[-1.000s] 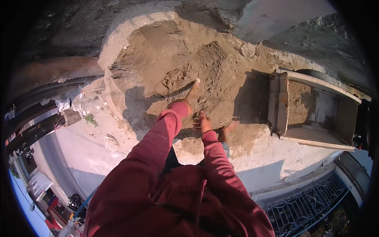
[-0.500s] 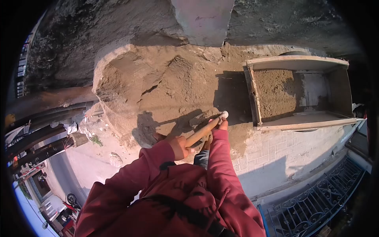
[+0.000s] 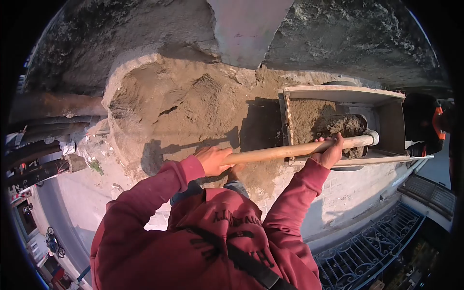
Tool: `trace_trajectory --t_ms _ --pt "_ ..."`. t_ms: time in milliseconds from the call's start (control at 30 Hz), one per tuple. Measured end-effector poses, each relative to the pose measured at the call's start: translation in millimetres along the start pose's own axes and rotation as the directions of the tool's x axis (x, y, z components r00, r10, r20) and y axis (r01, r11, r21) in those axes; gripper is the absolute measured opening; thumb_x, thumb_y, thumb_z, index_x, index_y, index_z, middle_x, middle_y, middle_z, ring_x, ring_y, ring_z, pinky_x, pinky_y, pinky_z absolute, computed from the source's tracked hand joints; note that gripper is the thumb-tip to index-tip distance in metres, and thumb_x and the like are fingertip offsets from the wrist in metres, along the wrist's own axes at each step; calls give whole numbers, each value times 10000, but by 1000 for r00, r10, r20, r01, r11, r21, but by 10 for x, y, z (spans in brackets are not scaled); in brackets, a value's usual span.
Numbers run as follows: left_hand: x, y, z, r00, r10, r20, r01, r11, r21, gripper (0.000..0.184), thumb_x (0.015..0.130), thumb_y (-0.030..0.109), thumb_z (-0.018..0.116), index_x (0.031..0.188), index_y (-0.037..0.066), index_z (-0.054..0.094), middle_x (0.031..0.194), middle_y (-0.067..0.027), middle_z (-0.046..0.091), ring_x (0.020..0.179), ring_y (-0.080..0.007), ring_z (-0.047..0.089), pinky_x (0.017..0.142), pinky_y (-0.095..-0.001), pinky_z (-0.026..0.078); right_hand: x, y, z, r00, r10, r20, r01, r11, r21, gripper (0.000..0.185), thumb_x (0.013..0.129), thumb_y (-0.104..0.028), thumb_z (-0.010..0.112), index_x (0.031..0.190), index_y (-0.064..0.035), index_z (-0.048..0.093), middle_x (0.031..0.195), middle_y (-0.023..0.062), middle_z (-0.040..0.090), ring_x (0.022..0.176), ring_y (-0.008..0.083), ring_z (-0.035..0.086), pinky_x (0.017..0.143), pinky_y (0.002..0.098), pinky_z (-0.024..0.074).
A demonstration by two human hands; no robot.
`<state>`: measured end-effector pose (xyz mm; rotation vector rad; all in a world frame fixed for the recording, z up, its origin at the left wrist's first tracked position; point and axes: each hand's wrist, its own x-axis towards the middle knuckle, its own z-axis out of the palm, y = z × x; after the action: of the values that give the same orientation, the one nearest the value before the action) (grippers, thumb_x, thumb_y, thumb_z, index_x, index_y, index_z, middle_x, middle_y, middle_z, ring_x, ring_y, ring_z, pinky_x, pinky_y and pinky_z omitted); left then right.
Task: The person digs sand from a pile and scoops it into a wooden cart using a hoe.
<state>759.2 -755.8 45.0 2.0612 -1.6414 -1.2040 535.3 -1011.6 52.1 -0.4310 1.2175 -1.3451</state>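
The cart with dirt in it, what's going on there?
Someone is holding a hoe in both hands, the left hand farther back, the right hand nearer the digging end. Clumpy dirt sits on that end, which is at the cart; I can't tell if it touches the inside. The cart is partly filled. A dirt pile lies on the ground nearby.

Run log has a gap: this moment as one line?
left hand: on wooden handle | right hand: on handle, nearer tool head | sand: on tool head, within box outline
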Motion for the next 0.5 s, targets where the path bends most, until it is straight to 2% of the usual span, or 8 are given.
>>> trace_trajectory --t_ms 100,133,167,200,267,333,400,500 --pt "1087 -355 932 984 69 -164 -89 990 -113 337 841 329 659 1024 69 548 946 -184 655 903 -395 617 752 -478 495 216 -203 333 934 -342 105 351 932 -93 236 892 -222 632 861 -39 485 598 66 491 447 184 514 413 317 461" --pt "1479 -443 1340 884 218 -414 -258 965 -41 383 822 368 682 1023 61 573 935 -191 653 947 -388 606 774 -461 492 160 -350 528 894 -426 138 443 888 -124 227 895 -213 632 848 -44 487 584 62 486 439 176 512 403 308 457" --pt "1748 -183 1246 929 222 -295 -293 930 -222 388 809 397 700 963 49 627 859 -195 657 864 -377 629 721 -447 495 109 -461 685 848 -498 181 523 841 -135 214 891 -197 633 838 -45 492 575 59 482 437 171 506 399 305 449" --pt "1855 133 1044 970 112 -214 -181 924 -337 371 804 407 703 894 53 643 811 -185 660 815 -367 641 698 -445 501 80 -540 847 792 -563 235 601 786 -142 201 888 -182 634 828 -47 497 565 56 477 435 166 500 395 302 441" --pt "1999 282 871 995 11 -97 -53 891 -451 364 800 417 705 826 56 660 762 -174 664 766 -358 652 675 -442 507 81 -552 1111 787 -548 282 599 789 -137 190 884 -167 633 818 -45 502 561 57 477 430 165 491 390 301 433" --pt "2144 67 898 975 6 -222 -112 876 -470 382 797 450 700 792 69 672 746 -170 662 717 -352 652 646 -438 506 117 -256 1312 783 -525 333 589 798 -127 179 880 -152 632 808 -43 508 558 58 477 425 165 482 386 301 424" --pt "2217 -475 1087 977 -39 -209 -80 843 -532 357 793 449 698 829 94 679 771 -163 667 723 -347 653 645 -440 508 128 306 1544 817 -396 420 469 879 -83 156 868 -124 630 810 -34 517 550 53 474 422 162 470 384 301 414" --pt "2255 -1559 1475 891 -252 -377 50 880 -472 370 786 449 701 868 88 697 795 -171 676 745 -359 655 659 -417 516 361 1525 1716 854 -277 440 375 915 -151 151 855 -123 636 824 -24 526 556 53 486 415 166 482 376 306 416"
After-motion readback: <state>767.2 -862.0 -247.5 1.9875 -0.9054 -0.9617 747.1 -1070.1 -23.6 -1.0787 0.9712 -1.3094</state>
